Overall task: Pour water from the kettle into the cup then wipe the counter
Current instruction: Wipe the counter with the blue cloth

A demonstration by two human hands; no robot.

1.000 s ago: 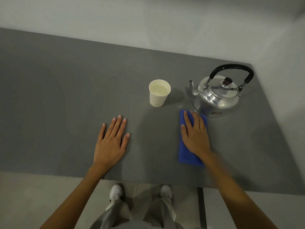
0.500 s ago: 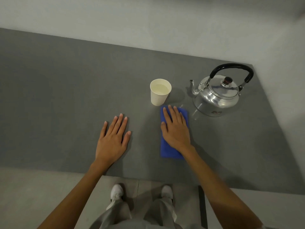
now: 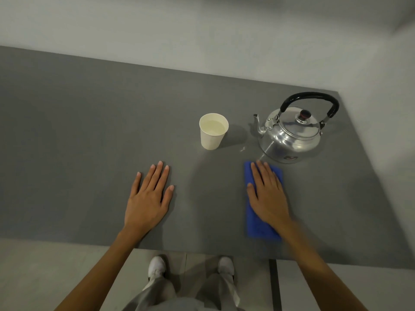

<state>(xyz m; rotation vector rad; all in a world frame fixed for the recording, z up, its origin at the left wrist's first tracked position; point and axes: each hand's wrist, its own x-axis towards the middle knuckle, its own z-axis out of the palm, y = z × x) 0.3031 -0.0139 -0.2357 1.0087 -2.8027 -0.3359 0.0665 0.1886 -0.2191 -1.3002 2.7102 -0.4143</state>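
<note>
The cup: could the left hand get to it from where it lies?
Probably yes. The left hand lies flat and empty, and bare counter separates it from the cup; the cloth and kettle sit off to the right.

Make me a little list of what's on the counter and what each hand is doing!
cup: upright, holds water, left of the kettle
kettle: upright, lid on, spout toward the cup
cloth: blue, flat in front of the kettle
right hand: pressed flat on the cloth
left hand: flat on the bare counter, holding nothing
wet spot: small droplets between cup and kettle
</note>
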